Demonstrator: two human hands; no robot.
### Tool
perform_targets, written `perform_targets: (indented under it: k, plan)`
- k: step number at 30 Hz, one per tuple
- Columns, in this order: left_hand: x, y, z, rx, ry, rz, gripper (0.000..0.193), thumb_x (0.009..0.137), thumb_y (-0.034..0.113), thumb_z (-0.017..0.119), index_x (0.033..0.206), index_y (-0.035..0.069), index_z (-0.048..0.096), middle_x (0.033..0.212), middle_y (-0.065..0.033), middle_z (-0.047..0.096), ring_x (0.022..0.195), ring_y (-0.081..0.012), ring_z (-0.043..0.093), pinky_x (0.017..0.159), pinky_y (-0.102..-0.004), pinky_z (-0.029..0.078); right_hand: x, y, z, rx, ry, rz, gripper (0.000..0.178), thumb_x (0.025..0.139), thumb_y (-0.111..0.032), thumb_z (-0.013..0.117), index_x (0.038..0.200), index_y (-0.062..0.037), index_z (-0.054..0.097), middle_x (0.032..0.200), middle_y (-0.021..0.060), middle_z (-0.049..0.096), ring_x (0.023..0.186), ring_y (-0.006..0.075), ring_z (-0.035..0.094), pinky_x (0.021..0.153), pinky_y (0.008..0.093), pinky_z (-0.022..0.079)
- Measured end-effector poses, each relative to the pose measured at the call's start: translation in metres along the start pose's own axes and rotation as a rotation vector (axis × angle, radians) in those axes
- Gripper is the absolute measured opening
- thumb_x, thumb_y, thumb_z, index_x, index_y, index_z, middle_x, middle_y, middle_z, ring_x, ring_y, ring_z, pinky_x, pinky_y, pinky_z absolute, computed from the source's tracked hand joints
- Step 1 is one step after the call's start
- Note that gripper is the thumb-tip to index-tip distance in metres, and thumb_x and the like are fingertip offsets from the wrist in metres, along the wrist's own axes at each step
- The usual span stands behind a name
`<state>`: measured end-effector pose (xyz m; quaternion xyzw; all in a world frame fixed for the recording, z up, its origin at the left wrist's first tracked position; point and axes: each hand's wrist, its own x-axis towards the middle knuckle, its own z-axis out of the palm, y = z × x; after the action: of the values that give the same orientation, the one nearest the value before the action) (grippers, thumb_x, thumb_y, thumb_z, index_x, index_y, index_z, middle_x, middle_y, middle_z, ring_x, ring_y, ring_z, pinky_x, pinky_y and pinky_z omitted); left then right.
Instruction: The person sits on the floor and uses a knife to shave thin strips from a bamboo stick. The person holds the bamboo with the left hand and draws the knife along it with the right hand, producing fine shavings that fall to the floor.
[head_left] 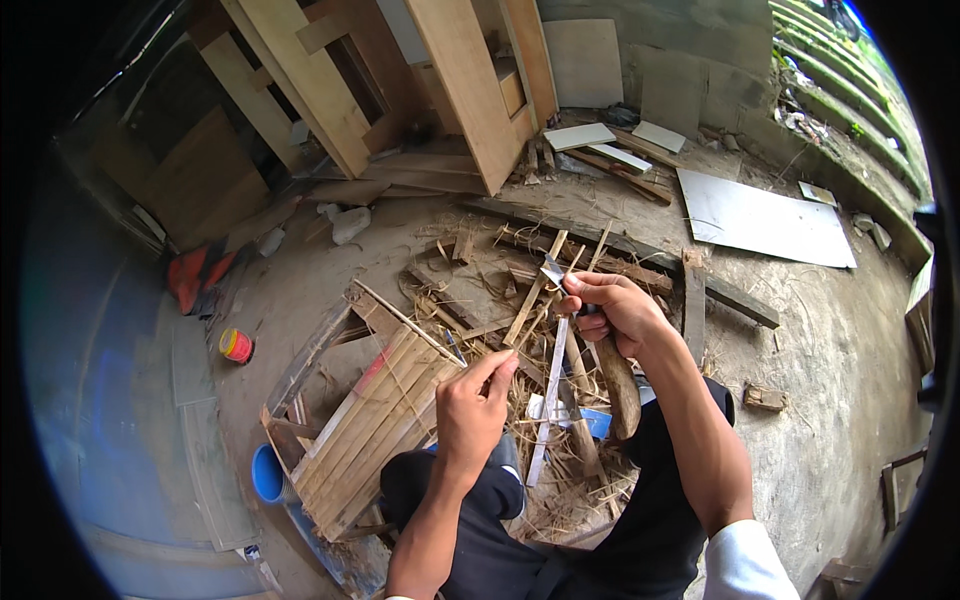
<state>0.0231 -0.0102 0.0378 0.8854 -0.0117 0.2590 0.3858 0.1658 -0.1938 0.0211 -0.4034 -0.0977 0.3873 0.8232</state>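
My right hand [622, 312] is closed around a knife, whose short metal blade [552, 271] points up and left past the fingers. Below that hand runs a thick curved wooden piece [621, 390]; it lines up with the knife like a long handle, but the join is hidden. Thumb and forefinger of my left hand [474, 402] pinch a thin wooden strip [541, 318]. This strip slants up and right toward the blade. Beneath both hands lie a pale narrow straight bar [548, 405], loose shavings and several wood pieces.
A slatted wooden piece [370, 430] leans at my left, near a blue bucket [268, 473]. Farther left stands a red and yellow tin [236, 345]. Long beams [740, 300] and a white board [765, 218] lie to the right. Tall wooden panels [465, 90] stand behind.
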Motion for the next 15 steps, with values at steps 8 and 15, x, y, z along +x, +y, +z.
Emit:
perform_targets:
  k: [8,15]
  plan:
    - [-0.007,-0.008,-0.023,0.047,0.066,-0.161,0.012,0.087,0.014,0.066,0.090,0.002,0.069,0.074,-0.0118,0.068,0.061,-0.0182,0.066,0.054,-0.0299,0.048,-0.028,-0.066,-0.035,0.109,0.817,-0.528,0.022,0.095,-0.023,0.055,0.106,-0.0042,0.055,0.074,-0.0055,0.053,0.048,0.0014,0.036,0.043,0.0159,0.035]
    - [0.001,-0.004,-0.011,0.058,0.021,-0.167,0.010,0.085,0.011,0.067,0.089,0.002,0.067,0.073,-0.0129,0.067,0.064,-0.0248,0.067,0.056,-0.0329,0.048,-0.013,0.024,0.033,-0.136,0.122,-0.047,0.023,0.096,-0.023,0.053,0.113,-0.0074,0.054,0.073,-0.0026,0.054,0.048,0.0020,0.035,0.041,0.0164,0.027]
